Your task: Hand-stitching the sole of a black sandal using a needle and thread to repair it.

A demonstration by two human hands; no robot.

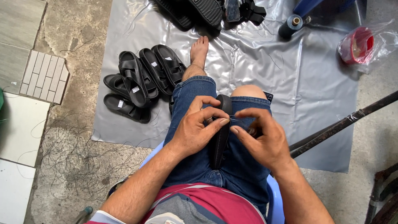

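black sandal (222,137), edge-up on lap, thread (233,119) taut

Both forearms reach forward over the lap. The left hand (195,130) curls, thumb extended rightward. The right hand (261,135) pinches, fingers bent, close beside it.

I see a black sandal (220,132) on blue denim jeans (195,95), crossed by a thin pale thread (232,119). The shirt (207,205) is maroon with a grey panel. The sandal pile (141,81) is black, each with a small white tag. The plastic sheet (265,66) is shiny silver-grey. The thread spool (290,25) is dark blue with a tan core. The clear bag (365,43) shows red inside. The chair (275,203) is light blue, the floor (74,25) mottled grey-brown.
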